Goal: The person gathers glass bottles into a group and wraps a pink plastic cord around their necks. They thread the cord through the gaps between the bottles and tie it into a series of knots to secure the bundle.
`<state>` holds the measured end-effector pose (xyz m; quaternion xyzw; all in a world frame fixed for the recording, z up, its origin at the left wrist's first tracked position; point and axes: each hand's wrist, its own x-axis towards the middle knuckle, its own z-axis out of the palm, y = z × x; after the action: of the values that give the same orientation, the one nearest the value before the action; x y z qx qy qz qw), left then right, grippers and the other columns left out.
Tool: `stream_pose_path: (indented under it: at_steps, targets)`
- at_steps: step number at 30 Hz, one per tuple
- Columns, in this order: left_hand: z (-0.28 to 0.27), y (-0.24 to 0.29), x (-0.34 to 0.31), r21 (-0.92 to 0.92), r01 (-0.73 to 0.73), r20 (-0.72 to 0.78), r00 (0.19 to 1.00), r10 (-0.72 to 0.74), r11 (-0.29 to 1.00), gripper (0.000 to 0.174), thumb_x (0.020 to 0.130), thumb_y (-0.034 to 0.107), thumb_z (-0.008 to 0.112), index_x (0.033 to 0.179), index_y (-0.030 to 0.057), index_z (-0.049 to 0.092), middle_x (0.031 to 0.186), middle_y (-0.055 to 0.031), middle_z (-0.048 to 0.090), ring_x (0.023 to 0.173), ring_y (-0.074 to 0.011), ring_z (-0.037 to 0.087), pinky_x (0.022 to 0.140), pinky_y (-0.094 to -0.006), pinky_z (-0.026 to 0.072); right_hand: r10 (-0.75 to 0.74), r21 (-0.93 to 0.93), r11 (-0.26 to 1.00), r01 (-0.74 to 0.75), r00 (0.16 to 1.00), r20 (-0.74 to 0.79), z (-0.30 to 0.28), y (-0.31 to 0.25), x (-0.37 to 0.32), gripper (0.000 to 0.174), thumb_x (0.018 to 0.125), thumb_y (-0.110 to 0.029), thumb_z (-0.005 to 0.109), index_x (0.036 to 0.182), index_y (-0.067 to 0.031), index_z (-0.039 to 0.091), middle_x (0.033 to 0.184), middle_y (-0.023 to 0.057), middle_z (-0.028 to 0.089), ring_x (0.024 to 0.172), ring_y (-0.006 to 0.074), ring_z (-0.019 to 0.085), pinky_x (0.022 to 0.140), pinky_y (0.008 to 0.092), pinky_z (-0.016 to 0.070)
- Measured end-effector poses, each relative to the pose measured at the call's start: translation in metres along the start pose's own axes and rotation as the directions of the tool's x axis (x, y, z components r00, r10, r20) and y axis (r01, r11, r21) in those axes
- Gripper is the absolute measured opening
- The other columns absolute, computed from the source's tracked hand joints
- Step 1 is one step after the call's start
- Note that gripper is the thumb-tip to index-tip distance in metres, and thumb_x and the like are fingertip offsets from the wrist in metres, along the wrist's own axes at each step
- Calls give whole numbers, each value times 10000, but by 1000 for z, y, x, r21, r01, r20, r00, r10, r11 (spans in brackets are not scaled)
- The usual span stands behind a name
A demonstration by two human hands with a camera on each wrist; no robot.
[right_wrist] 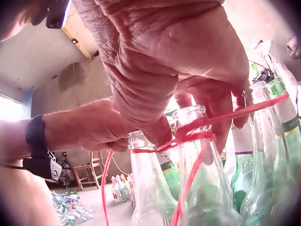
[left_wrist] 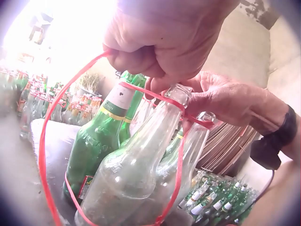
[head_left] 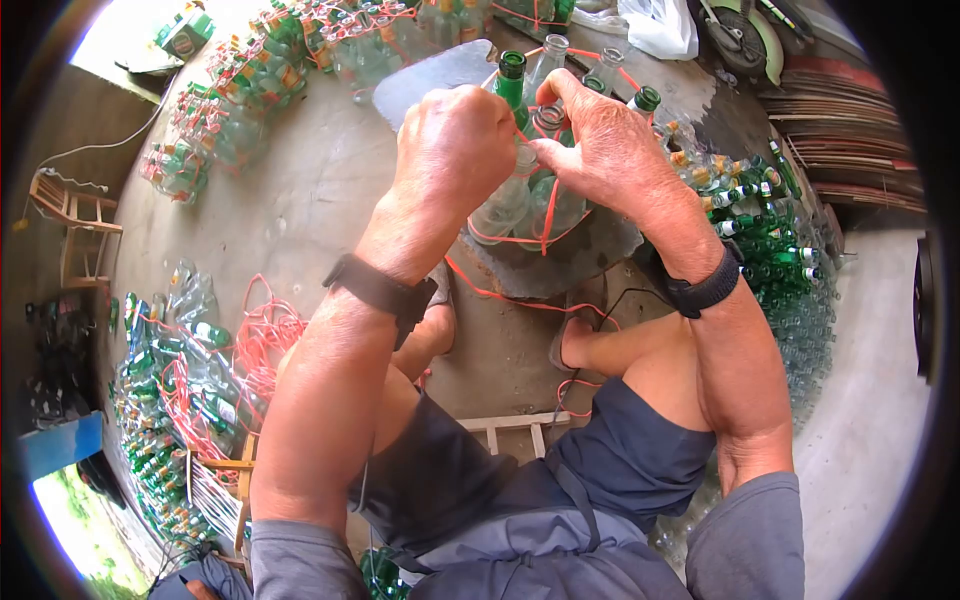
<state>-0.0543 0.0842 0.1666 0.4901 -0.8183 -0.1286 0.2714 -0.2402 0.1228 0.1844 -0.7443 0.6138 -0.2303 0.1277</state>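
Observation:
Clear and green bottles [head_left: 500, 208] [left_wrist: 123, 181] stand bunched on a dark round surface [head_left: 590, 262], with red twine [left_wrist: 180, 165] [right_wrist: 190, 134] looped round their necks and bodies. My left hand [head_left: 455, 145] [left_wrist: 164, 40] is curled above the near left necks, gripping the twine, whose free part hangs down in a long curve. My right hand [head_left: 615, 145] [right_wrist: 174, 61] reaches over the necks from the right, thumb and fingers bent round the twine beside a clear bottle's neck. The right fingertips are partly hidden among the necks.
Tied bottle bundles [head_left: 235, 105] stand at the back left. Loose bottles lie at the left [head_left: 150, 400] and right [head_left: 770, 235], with a heap of red twine [head_left: 268, 335] by the left knee. Stacked brown sheets [head_left: 840, 130] and a wheel [head_left: 745, 45] are at the back right.

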Motion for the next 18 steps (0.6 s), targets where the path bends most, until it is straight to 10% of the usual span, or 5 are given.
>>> stream_pose_path:
  at_steps: [18]
  targets:
    - [-13,-21,-22,-436,249,228,960,-161,865,160,968,121,707,1067,16,776,824,-17,738,719,-54,590,622,-268,486,16,80,997,-23,996,86,0,10,8,451,830,-273,834,1173,-85,611,978,125,738,917,276,724,832,420,560]
